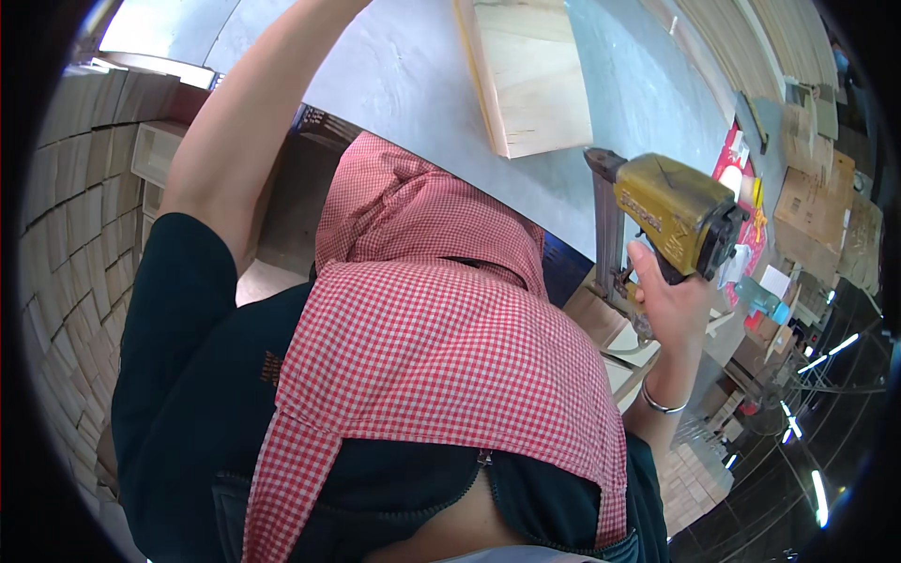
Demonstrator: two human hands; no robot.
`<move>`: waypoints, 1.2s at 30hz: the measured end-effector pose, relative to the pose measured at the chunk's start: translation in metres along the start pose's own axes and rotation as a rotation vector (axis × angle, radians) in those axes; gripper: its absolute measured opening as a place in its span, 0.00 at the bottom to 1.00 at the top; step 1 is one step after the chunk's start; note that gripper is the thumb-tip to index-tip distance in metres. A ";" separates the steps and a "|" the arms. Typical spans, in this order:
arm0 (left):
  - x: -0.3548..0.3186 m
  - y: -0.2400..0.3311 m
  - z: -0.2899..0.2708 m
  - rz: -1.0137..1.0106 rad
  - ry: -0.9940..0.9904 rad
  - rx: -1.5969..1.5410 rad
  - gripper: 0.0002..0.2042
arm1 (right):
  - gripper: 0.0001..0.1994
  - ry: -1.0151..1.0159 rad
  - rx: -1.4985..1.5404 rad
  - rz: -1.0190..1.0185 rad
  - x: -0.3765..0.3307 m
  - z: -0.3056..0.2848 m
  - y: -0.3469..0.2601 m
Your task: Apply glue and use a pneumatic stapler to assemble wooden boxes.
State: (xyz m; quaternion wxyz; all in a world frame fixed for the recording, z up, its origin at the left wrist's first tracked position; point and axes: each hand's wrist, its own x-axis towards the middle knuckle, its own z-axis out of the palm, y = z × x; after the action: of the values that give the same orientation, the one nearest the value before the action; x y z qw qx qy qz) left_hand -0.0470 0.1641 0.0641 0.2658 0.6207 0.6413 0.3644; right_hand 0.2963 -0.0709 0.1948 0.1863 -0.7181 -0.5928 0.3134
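Observation:
My right hand [678, 308] is closed around the grip of a yellow and black pneumatic nail gun [671, 202], with the thumb along its back. The nose of the gun is at the near right part of the worktable, beside a pale wooden piece [533, 80] shaped like a flat box or thick panel. A small gap separates the gun from the wood's near corner. My left forearm [272, 94] reaches forward over the table's left side, and its hand lies beyond the upper edge of the picture.
The smooth grey worktable [394, 84] has its near edge just ahead of my checked apron. Tall stacks of wooden pieces [80, 253] stand at the left. Past the table's right side are a clear blue bottle [762, 302], a cardboard box [812, 211] and long boards [793, 38].

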 end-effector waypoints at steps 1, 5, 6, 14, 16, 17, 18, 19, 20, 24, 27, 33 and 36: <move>-0.007 0.005 -0.007 0.134 -0.009 0.095 0.37 | 0.16 0.033 0.009 0.030 -0.004 -0.001 0.005; -0.001 -0.006 0.003 -0.544 -1.160 -0.196 0.54 | 0.14 0.117 0.031 0.127 -0.018 -0.006 0.020; -0.003 0.000 0.010 -0.538 -1.165 -0.186 0.54 | 0.14 0.117 0.038 0.150 -0.021 -0.008 0.023; -0.033 0.134 0.024 0.913 -1.073 0.999 0.51 | 0.17 0.146 0.134 0.238 -0.024 -0.014 0.039; -0.053 0.124 0.048 0.797 -0.691 0.872 0.40 | 0.16 0.192 0.161 0.197 -0.021 -0.018 0.039; -0.062 0.117 0.061 0.732 -0.503 0.800 0.36 | 0.16 0.212 0.172 0.174 -0.019 -0.021 0.038; -0.068 0.114 0.072 0.666 -0.324 0.721 0.33 | 0.15 0.234 0.184 0.155 -0.015 -0.023 0.040; -0.073 0.114 0.080 0.673 -0.320 0.711 0.33 | 0.15 0.243 0.176 0.157 -0.013 -0.027 0.039; -0.078 0.114 0.087 0.653 -0.306 0.721 0.34 | 0.14 0.236 0.170 0.152 -0.008 -0.030 0.037; -0.091 0.114 0.108 0.584 -0.274 0.740 0.37 | 0.11 0.207 0.143 0.148 0.011 -0.039 0.034; -0.090 0.107 0.111 0.626 -0.219 0.717 0.37 | 0.10 0.184 0.154 0.122 0.024 -0.037 0.032; -0.089 0.103 0.114 0.636 -0.175 0.698 0.37 | 0.10 0.111 0.135 0.096 0.041 -0.038 0.033; -0.089 0.104 0.114 0.633 -0.178 0.702 0.37 | 0.10 0.092 0.136 0.151 0.043 -0.040 0.030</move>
State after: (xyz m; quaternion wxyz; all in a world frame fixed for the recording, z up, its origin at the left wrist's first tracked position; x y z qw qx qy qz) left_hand 0.1134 0.0881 0.0694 -0.0299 0.8664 0.4801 0.1343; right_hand 0.3497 -0.0320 0.1946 0.2376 -0.7598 -0.5054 0.3329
